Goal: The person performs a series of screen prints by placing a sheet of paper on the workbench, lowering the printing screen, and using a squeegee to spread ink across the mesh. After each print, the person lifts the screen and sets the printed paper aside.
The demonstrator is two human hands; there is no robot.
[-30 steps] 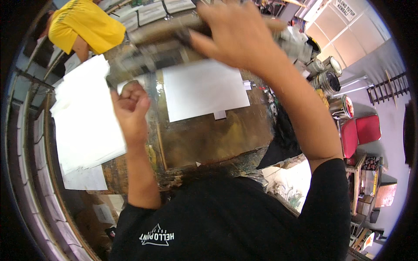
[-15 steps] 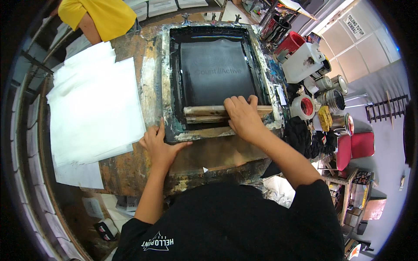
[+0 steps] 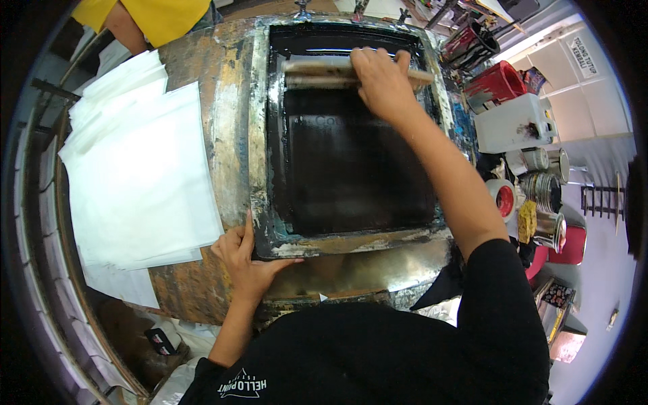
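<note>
A screen printing frame [image 3: 260, 135] lies flat on the stained table, its mesh [image 3: 358, 175] coated with black ink. My right hand [image 3: 385, 81] is wrapped round a wooden-handled squeegee [image 3: 314, 69], which rests across the far part of the mesh; its blade edge is blurred. Faint lettering shows through the mesh just nearer than the squeegee. At the frame's near left corner my left hand [image 3: 246, 263] presses, thumb stretched along the near edge and index finger along the left side. Nothing is held in it.
A stack of white sheets [image 3: 142, 175] covers the table's left side. Metal clamps [image 3: 302, 9] stand at the frame's far edge. Along the right are a red bucket [image 3: 496, 84], a white jerrycan [image 3: 516, 123], tape and tins. Someone in yellow [image 3: 172, 17] is at the far left.
My right hand has pushed the squeegee from the near end of the mesh to its far end. My left hand keeps to the same frame corner. The view has shifted slightly.
</note>
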